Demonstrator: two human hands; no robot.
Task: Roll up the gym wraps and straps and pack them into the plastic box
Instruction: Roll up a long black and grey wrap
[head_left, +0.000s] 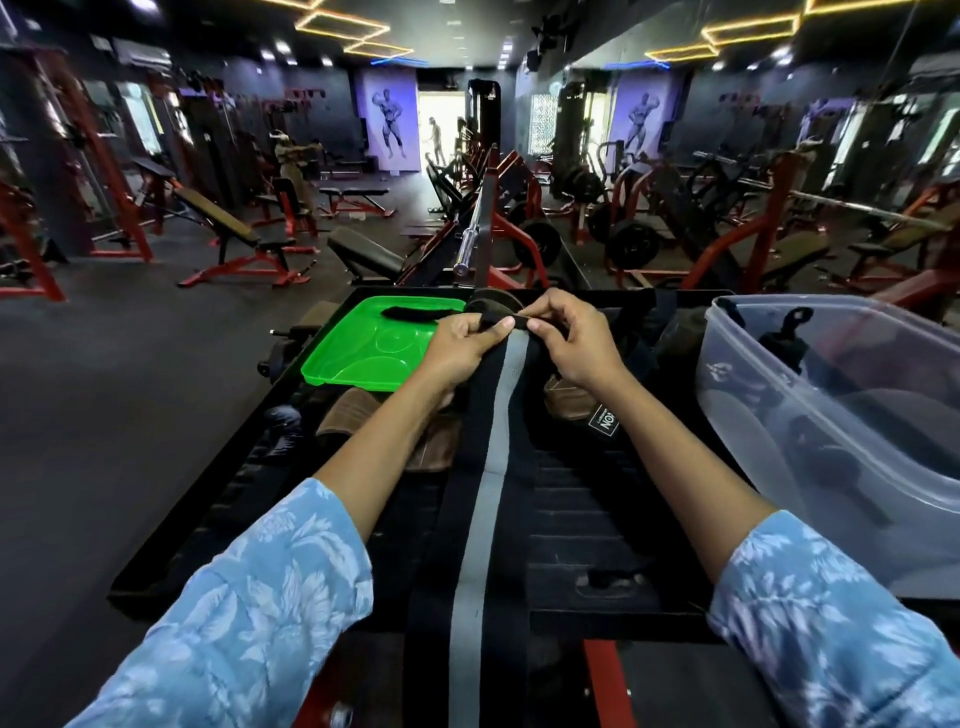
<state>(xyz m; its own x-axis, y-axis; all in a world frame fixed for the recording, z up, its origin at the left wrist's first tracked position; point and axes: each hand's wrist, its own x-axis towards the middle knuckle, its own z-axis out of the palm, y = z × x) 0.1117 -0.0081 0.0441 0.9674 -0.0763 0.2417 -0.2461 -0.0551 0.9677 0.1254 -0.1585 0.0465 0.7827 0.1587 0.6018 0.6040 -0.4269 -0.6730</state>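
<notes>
Both sleeved arms reach forward, left hand (462, 345) and right hand (574, 338) pinching the wrap's (485, 499) end.

Wrap (493, 467): black, grey stripe — far end pinched by left hand (460, 345) and right hand (574, 340).
Plastic box (779, 415): right.
Green lid (363, 348): left.

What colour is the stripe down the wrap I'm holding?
Grey, running lengthwise down the middle of the black wrap; the head view shows it clearly.
</notes>
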